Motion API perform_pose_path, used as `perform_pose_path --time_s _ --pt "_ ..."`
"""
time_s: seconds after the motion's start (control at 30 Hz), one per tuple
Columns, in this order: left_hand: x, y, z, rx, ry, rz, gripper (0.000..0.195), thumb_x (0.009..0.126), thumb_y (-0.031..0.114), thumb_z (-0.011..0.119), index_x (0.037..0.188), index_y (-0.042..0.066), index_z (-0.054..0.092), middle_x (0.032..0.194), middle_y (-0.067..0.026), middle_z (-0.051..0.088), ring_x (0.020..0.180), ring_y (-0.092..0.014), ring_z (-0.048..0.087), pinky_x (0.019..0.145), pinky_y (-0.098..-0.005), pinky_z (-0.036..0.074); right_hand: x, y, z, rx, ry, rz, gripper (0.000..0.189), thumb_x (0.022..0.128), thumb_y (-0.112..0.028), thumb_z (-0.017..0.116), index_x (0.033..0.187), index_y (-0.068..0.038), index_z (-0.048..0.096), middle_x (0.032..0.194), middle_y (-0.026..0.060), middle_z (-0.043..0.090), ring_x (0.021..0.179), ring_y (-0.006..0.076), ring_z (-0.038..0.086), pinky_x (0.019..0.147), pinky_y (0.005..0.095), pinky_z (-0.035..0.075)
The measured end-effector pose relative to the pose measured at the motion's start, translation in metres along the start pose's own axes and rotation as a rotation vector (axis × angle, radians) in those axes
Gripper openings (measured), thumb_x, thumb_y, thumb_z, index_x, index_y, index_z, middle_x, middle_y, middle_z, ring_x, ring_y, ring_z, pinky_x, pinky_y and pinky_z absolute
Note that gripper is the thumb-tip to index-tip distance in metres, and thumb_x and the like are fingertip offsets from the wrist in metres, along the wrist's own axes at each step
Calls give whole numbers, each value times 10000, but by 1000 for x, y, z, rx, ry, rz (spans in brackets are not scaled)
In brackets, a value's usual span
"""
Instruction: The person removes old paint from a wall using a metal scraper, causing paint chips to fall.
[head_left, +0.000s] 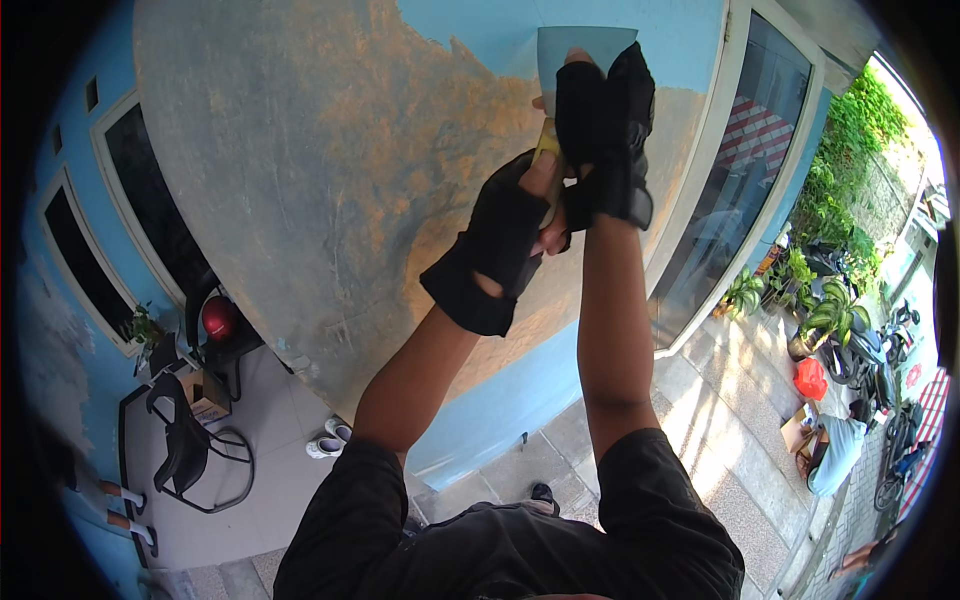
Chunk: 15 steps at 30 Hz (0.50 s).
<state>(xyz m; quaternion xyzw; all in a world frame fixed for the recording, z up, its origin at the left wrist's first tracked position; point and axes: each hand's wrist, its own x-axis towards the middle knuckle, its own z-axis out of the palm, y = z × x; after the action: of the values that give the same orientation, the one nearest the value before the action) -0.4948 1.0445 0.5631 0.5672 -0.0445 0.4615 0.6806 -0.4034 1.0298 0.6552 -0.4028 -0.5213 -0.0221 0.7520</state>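
A wide putty knife with a broad, thin blade (586, 39) and a yellowish handle (550, 136) is against the upper wall. My left hand (517, 214), in a black fingerless glove, grips the handle. Higher up, my right hand (606, 120), gloved the same way, holds the tool at the blade, covering much of its lower right part. The blade's far edge lies over light-blue paint (480, 34). Around and below it spreads a patch of bare grey and tan plaster (322, 172), with a ragged paint border at the top.
A framed glass door (739, 161) stands right of the wall. On the left are a black chair (184, 435), a cardboard box (204, 397), a red helmet (218, 318) and shoes (328, 439). A person's legs (124, 506) show at far left. At right, another person (836, 450) is near parked motorcycles (862, 352).
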Motion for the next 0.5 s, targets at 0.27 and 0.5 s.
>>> perform_pose_path --time_s 0.27,0.5 --pt "0 0 -5 20 13 0 376 998 455 501 933 86 538 481 7 439 376 -81 350 449 -268 366 0 1 1 4 -4 -7 233 931 -209 551 950 21 517 757 133 641 593 230 683 491 347 512" --pt "1 1 -7 -3 -12 2 387 1004 448 490 962 69 555 482 5 433 381 -89 347 453 -266 360 -5 1 1 -15 -36 -18 243 942 -233 564 1031 -9 535 843 137 666 631 231 702 464 321 516"
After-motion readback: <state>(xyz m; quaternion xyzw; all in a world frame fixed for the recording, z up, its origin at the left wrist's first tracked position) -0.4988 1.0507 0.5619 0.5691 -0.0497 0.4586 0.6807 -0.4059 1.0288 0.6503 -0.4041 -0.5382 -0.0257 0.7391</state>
